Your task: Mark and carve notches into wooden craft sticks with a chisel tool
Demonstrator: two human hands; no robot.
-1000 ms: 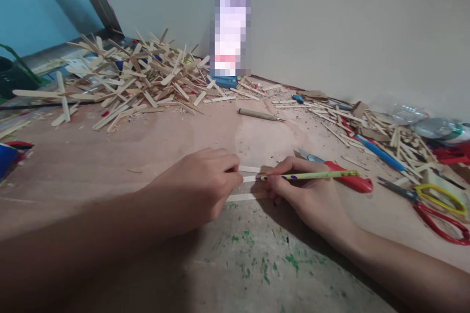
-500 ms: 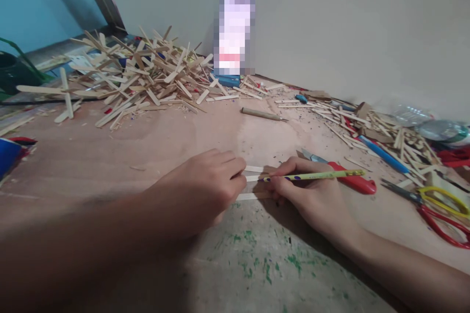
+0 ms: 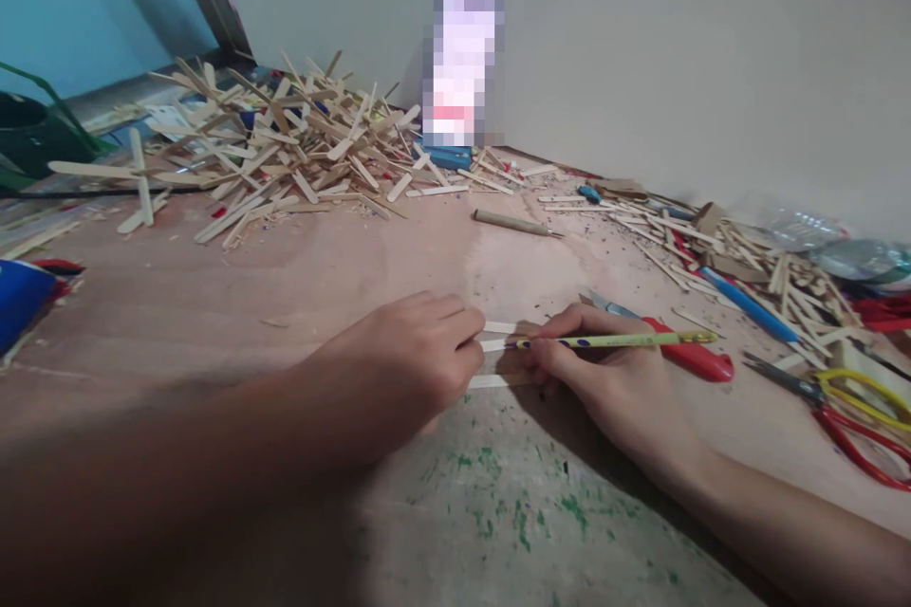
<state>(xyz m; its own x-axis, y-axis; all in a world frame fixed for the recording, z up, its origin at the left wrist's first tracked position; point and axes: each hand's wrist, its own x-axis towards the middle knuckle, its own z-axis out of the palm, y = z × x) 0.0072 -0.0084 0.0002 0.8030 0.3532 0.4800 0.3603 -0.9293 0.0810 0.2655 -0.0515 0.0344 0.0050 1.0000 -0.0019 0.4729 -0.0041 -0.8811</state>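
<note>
Pinching a slim yellow-green pencil with dark purple spots (image 3: pixel 626 340) in the closed fingers of the right hand (image 3: pixel 630 389), aimed left at the middle one of three pale, flat wooden strips (image 3: pixel 498 381). Cannot tell whether touching wood at the tip. Bridging the gap between the right hand and the left hand (image 3: pixel 405 356), with far ends hidden under curled left fingers; cannot tell there whether gripping or only pressing.

Just beyond the right hand, partly covered by it: a red-handled cutter with a grey metal blade (image 3: pixel 701 361). Farther right, lying with points toward the hand: dark-bladed scissors with yellow and red loop handles (image 3: pixel 811 389).

Below, flecked with green near the hands: a pale wooden bench (image 3: pixel 370 256). Ahead, lying crosswise: a round wooden-handled tool with a thin metal point (image 3: pixel 512 223). Heaped at far left: a tangled pile of pale craft sticks (image 3: pixel 291 133). Scattered at right: a long blue plastic rod (image 3: pixel 747 303) among more sticks, near clear plastic bottles (image 3: pixel 861 258).
</note>
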